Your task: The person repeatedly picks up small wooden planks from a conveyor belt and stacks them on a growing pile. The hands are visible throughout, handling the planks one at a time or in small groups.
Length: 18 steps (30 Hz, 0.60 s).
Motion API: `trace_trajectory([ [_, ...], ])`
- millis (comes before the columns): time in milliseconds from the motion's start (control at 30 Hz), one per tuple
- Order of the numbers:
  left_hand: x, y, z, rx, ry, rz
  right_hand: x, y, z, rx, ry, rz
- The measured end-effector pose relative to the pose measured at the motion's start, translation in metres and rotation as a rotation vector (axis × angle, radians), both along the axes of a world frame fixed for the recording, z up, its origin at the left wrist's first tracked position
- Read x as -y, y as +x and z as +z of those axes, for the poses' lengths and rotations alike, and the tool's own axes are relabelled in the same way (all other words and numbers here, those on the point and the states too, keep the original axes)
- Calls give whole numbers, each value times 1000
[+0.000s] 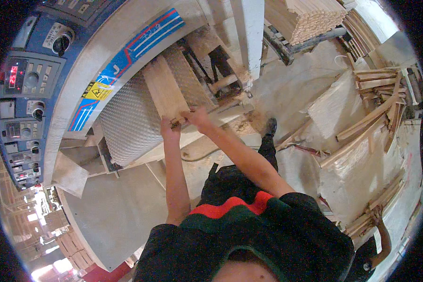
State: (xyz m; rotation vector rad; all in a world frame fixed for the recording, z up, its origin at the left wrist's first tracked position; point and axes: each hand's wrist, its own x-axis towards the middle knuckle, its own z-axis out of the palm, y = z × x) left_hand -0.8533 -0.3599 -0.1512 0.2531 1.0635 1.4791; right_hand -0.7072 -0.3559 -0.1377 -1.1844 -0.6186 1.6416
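Note:
A flat wooden board lies on a grey, bumpy-textured conveyor belt. Its far end reaches beneath the hood of a large machine. My left hand is closed on the near end of the board, at its left corner. At the right corner of the same end, my right hand grips with bent fingers. Between the hands the board's end face shows a dark, rough patch. Some fingertips are hidden under or behind the wood.
A blue control panel with knobs and red displays curves along the left. Stacked wooden strips stand at the far right. Loose wood pieces lie on the floor at right. Another person's hand touches strips at lower right.

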Motion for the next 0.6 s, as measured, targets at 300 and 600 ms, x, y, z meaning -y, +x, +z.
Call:
trace_trajectory([
  [300,5,30,9,-240,-91,135,-10,-1,-27,-65,-44,9],
  [600,-5,-5,11,-234,-52,27,-12,-7,5,82,24,91],
])
